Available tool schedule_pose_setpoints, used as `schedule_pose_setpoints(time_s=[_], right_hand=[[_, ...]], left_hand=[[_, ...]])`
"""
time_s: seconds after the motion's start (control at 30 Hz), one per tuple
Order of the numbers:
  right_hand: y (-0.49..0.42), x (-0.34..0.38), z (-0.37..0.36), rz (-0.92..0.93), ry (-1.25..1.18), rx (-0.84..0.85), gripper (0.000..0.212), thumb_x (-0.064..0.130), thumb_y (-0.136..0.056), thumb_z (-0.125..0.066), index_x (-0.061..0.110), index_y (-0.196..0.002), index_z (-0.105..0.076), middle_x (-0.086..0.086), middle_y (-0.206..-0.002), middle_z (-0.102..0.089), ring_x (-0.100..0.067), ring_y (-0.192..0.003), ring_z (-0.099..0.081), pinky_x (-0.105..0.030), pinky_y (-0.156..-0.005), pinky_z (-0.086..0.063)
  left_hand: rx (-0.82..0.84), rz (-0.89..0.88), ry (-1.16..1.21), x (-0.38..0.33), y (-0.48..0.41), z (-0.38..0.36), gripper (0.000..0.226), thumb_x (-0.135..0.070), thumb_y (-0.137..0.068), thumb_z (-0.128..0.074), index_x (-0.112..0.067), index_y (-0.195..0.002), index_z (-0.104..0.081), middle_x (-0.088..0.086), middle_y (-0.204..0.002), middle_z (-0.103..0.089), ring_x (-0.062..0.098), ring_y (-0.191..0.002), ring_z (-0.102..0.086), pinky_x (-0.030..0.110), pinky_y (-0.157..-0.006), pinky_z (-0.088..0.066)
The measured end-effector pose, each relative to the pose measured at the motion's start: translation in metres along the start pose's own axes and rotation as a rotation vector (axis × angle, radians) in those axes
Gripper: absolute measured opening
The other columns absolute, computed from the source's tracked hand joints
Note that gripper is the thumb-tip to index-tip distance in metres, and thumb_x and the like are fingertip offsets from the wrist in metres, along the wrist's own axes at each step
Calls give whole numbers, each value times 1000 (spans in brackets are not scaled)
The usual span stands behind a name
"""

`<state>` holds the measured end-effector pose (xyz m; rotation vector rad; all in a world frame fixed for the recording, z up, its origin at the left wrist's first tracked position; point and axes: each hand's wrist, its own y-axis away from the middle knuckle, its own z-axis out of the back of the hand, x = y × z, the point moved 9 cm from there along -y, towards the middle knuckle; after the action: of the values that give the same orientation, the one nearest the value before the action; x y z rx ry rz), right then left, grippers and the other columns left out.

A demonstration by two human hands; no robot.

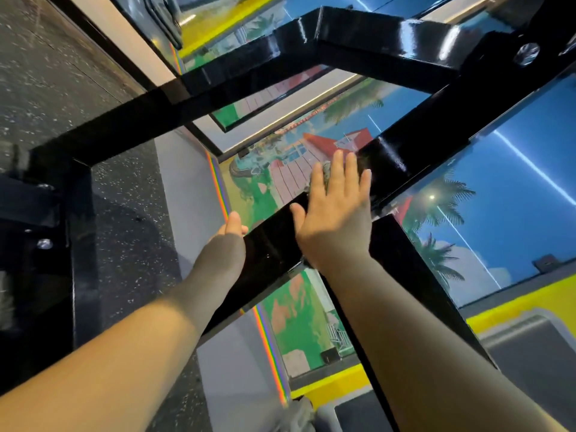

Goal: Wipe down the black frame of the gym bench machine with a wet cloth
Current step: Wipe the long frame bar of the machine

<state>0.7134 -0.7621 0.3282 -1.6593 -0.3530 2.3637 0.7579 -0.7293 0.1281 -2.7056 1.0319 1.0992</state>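
In the head view, the glossy black square-tube steel frame (274, 244) of the gym bench machine is seen running diagonally from the lower centre towards the upper right of the frame, with further black beams crossing the upper half. The right hand (338, 213) is laid flat on the beam near the centre of the frame, its fingers (335, 173) straight and spread. A grey crumpled wet cloth (325, 173) is pressed beneath them against the metal, only a small edge showing between the fingers; the flat palm is judged to spread pressure over the cloth for wiping.

The left hand (232, 226) is placed at the left edge of the same beam, just left of centre, thumb on the near edge. Its fingers are hidden behind the beam, so whether they are wrapped round it cannot be told; the hand is judged to steady the body.

A painted beach mural wall (514, 157) is seen behind, and speckled dark rubber floor (62, 73) at the upper left. No containers are seen.
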Motion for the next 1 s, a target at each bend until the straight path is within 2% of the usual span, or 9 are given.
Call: schedule_pose_setpoints(time_s=[0.1,0.23,0.37,0.53,0.67,0.77,0.83,0.9,1.0], right_hand=[[24,76,-30,169,-42,72,73,50,-99,-27,9,-152,0,-22,-158,9,-37,-145,13,-50,-114,13],[47,110,-39,386,-87,125,64,34,-100,-30,12,-153,-3,-17,-160,1,-33,-147,6,-48,-114,12],[20,36,-1,177,9,-150,52,26,-96,-35,12,-146,-36,-20,-155,-23,-38,-145,-15,-55,-112,3],[29,61,-23,122,-15,34,70,46,-101,-30,9,-152,0,-23,-157,11,-36,-145,13,-48,-110,18],[47,109,-44,327,-86,59,56,32,-94,-28,14,-147,-34,-22,-156,-20,-35,-145,-15,-49,-116,-3],[36,76,-30,294,-65,29,60,28,-80,-24,17,-119,-68,-16,-133,-57,-31,-127,-51,-49,-113,-22],[24,43,-12,207,35,-53,53,25,-91,-28,13,-136,-53,-21,-147,-40,-35,-139,-34,-49,-116,-5],[18,21,-15,123,58,49,56,35,-102,-25,13,-153,-13,-20,-159,0,-34,-147,4,-46,-112,14],[25,49,-22,99,44,63,72,50,-100,-25,9,-152,4,-22,-156,17,-36,-144,18,-47,-108,23]], left_hand=[[-51,-2,44,-1,4,5,81,-67,-72,-30,-15,-130,-52,11,-133,-53,29,-124,-49,47,-108,-33],[-76,-63,16,-9,11,16,56,-54,-91,-32,-17,-130,-48,3,-130,-52,22,-119,-50,37,-105,-36],[-94,-40,-52,-2,13,18,51,-46,-100,-22,-14,-124,-55,6,-132,-54,26,-124,-47,42,-110,-28],[-114,-88,-23,-3,14,19,46,-52,-96,-26,-21,-100,-60,5,-119,-60,26,-114,-53,45,-107,-34],[-134,-80,-45,-2,14,27,63,-59,-91,-25,-16,-129,-53,9,-132,-56,27,-122,-50,45,-108,-33],[-120,-59,-43,4,11,26,59,-53,-96,-26,-14,-132,-51,9,-131,-54,28,-123,-49,43,-109,-31],[-98,-33,-27,8,9,23,64,-60,-90,-28,-15,-127,-53,7,-131,-54,28,-123,-49,46,-109,-31],[-100,-34,-7,9,8,22,52,-52,-96,-26,-15,-114,-57,8,-127,-57,29,-119,-51,47,-108,-32],[-113,-45,-27,13,7,24,55,-50,-98,-22,-15,-128,-52,8,-130,-56,28,-123,-49,46,-109,-32]])
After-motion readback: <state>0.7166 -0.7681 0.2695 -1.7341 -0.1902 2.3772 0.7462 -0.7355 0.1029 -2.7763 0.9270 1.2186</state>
